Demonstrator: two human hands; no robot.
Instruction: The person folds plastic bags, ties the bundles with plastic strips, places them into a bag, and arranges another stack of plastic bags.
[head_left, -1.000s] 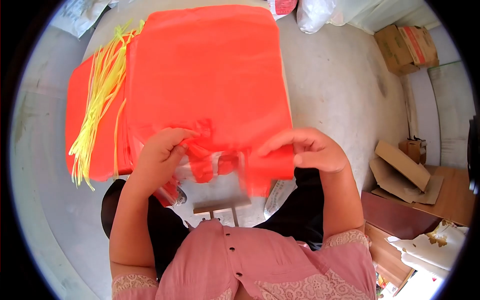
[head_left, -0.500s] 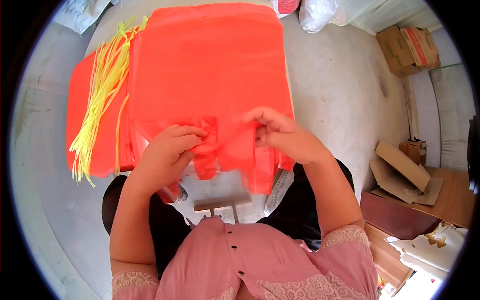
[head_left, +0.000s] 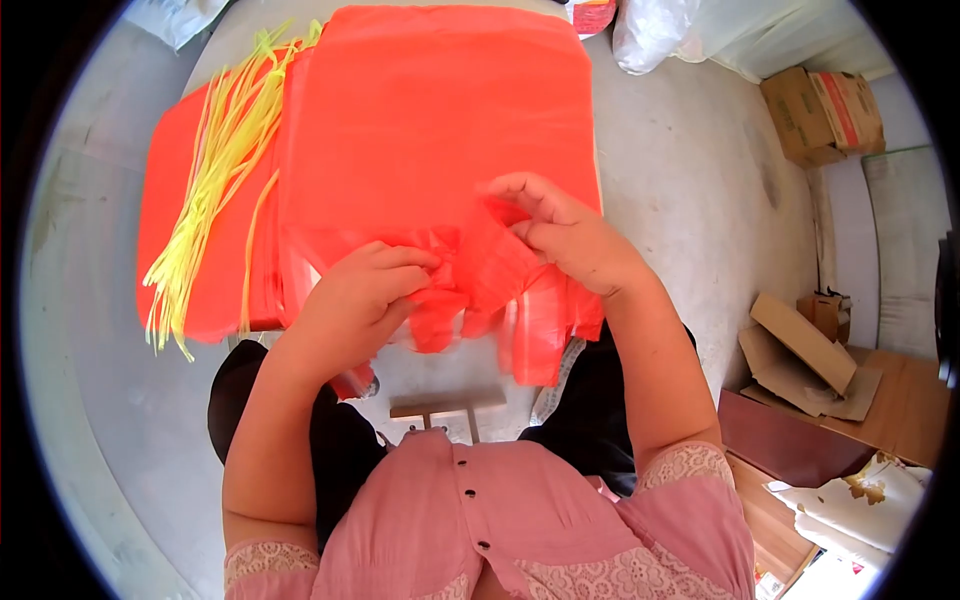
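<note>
A broad stack of red plastic bags lies flat in front of me, with thin loose flaps hanging over its near edge. My left hand is closed, thumb and fingers pinching a crumpled part of the top bag. To its right, my right hand grips a lifted fold of the same bag between thumb and fingers. That fold stands up off the pile. A bundle of yellow plastic strips rests on a second red pile at the left.
On the right stand a closed cardboard box and an opened, flattened carton on a wooden cabinet. A white plastic bundle sits beyond the stack. Below the near edge is a metal bar between my knees.
My right hand has moved slightly up, raising the fold of the bag. My left hand has shifted a little right. The whole view has also shifted slightly.
</note>
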